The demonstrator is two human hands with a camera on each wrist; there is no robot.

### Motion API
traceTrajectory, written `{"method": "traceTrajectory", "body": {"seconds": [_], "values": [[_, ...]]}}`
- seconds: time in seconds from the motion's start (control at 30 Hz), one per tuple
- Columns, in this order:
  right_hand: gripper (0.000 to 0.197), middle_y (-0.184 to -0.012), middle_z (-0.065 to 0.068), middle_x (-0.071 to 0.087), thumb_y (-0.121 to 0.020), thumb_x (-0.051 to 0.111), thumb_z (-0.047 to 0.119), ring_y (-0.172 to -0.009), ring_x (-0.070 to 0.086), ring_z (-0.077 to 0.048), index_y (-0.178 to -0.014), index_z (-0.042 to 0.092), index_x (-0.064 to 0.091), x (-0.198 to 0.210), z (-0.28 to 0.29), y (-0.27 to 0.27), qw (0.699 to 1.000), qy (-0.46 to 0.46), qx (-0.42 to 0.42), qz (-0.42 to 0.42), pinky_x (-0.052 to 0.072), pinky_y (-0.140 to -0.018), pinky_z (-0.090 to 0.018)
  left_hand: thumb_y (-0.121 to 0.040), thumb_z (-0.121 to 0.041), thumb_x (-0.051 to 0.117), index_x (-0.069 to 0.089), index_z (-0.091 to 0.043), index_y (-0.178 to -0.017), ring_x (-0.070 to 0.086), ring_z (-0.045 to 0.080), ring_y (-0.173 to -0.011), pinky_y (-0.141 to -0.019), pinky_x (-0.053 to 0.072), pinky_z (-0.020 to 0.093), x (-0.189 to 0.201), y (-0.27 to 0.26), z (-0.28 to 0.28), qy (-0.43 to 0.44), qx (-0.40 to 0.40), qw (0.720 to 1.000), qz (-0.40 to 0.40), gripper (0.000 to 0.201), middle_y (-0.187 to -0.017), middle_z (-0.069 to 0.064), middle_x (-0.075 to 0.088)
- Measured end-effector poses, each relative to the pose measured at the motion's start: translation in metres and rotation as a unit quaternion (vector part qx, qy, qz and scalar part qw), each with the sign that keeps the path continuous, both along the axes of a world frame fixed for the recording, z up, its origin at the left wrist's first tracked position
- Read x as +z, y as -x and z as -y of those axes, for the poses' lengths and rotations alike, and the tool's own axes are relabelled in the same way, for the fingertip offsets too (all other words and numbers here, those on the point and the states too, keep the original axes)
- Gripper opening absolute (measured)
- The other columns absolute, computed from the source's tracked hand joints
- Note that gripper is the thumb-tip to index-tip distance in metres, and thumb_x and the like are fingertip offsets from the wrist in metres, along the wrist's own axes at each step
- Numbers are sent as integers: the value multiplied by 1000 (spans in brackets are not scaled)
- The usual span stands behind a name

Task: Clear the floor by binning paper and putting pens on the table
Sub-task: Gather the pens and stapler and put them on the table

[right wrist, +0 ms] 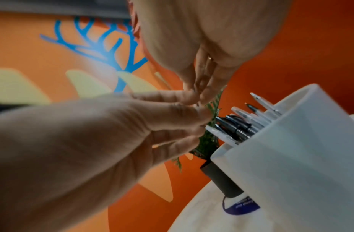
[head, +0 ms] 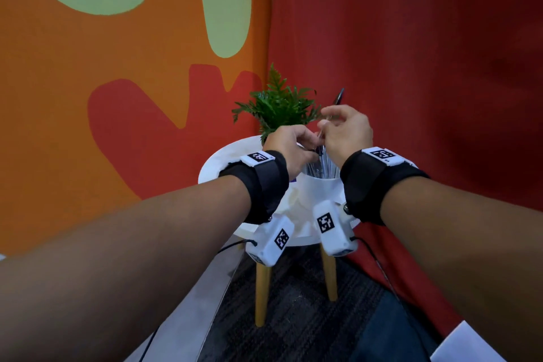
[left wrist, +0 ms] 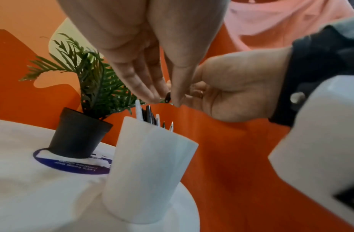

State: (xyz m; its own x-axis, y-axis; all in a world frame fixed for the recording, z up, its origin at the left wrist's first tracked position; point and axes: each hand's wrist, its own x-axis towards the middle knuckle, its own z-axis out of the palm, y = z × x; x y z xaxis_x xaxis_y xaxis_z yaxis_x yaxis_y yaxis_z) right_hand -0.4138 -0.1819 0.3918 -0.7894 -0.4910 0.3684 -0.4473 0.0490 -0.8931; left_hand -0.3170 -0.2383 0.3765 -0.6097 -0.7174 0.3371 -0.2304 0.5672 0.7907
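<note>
1. White, round desk (head: pixel 223 159) on wooden legs carries a white cylindrical pen cup (left wrist: pixel 150 158) with pens (right wrist: pixel 243 124) standing in it.
2. Above the cup, my right hand (head: pixel 348 132) pinches a clear pen with a dark cap (head: pixel 338 98).
3. My left hand (head: pixel 289 147) pinches that pen's lower end, just over the cup.
4. Behind the cup stands a green fern in a black pot (left wrist: pixel 78 135).

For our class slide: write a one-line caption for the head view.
Both hands hold pens above a white cylindrical pen pot on a round white table.
</note>
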Motion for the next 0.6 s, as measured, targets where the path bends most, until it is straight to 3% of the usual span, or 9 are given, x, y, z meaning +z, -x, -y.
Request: {"method": "traceTrajectory", "body": {"seconds": [0.07,0.13,0.23,0.33,0.47,0.6], "values": [[15,-86,3,67,-87,63,9,-74,62,-13,-89,23,59,-2,3,-2,999,2,2,-34,45,-67,-22,-75,-9,77,58,-28,-76,57,16,-73,-68,48,26,-5,-2,0,24,-9,999,42,27,-79,-6,61],[17,-83,1,64,-86,61,4,-71,59,-16,-90,19,52,-5,6,-6,998,-13,5,-64,46,-66,-27,-78,-11,73,55,-27,-79,52,15,-73,-68,45,26,-7,-6,1,60,-3,996,64,24,-78,-8,55],[15,-86,-6,67,-80,57,3,-74,62,-26,-83,17,56,-12,12,-9,989,-100,21,-107,53,-68,-36,-83,-12,64,53,-27,-78,50,16,-76,-68,45,30,-7,-13,2,107,15,989,98,19,-85,-5,50],[15,-86,-7,70,-76,63,7,-82,65,-29,-70,21,60,-21,15,-6,967,-200,42,-150,54,-70,-35,-83,-9,56,59,-24,-86,53,18,-79,-68,46,30,-11,-20,8,115,21,984,135,16,-89,-3,53],[14,-98,-9,71,-81,68,11,-100,62,-28,-77,24,67,-30,14,1,934,-299,79,-181,48,-75,-27,-84,-10,50,59,-30,-83,56,18,-74,-61,43,25,-21,-24,13,95,36,979,176,22,-75,-12,53],[14,-102,-11,72,-83,61,8,-100,63,-32,-85,16,73,-34,8,4,942,-262,70,-196,53,-85,-36,-85,-15,52,61,-31,-80,60,16,-77,-63,47,26,-22,-26,3,98,30,976,189,18,-77,-14,60]]}}
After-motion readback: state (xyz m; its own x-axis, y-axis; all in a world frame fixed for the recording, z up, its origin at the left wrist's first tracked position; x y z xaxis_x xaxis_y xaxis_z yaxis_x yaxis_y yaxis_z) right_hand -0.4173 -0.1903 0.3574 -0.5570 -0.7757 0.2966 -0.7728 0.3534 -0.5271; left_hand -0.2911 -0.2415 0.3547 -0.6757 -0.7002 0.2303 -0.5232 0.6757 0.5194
